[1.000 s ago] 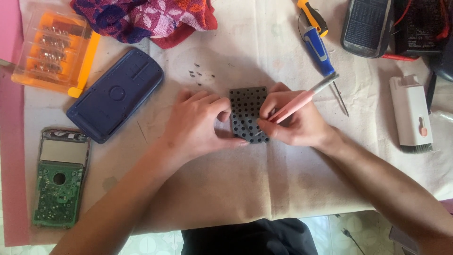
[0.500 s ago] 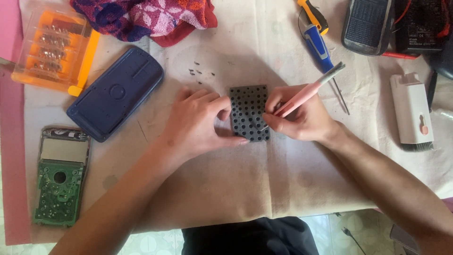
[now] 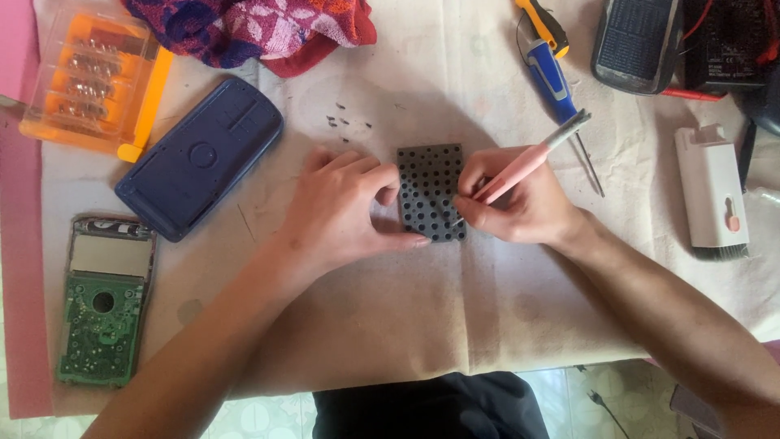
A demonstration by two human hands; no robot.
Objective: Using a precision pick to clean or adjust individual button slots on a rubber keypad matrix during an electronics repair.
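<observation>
Left hand (image 3: 341,207) flat, right hand (image 3: 516,199) in pinching grip.

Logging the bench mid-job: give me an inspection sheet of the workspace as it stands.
Surface: cream cloth over a pink mat.
Job's things: dark keypad mat; pink tool.
Clutter: blue back cover, green circuit board, small screws, orange bit case, blue screwdriver, white brush, patterned towel.
Hands: left hand steadies the mat; right hand grips the tool.
Cables: red wire.
Surroundings: tiled floor.
</observation>
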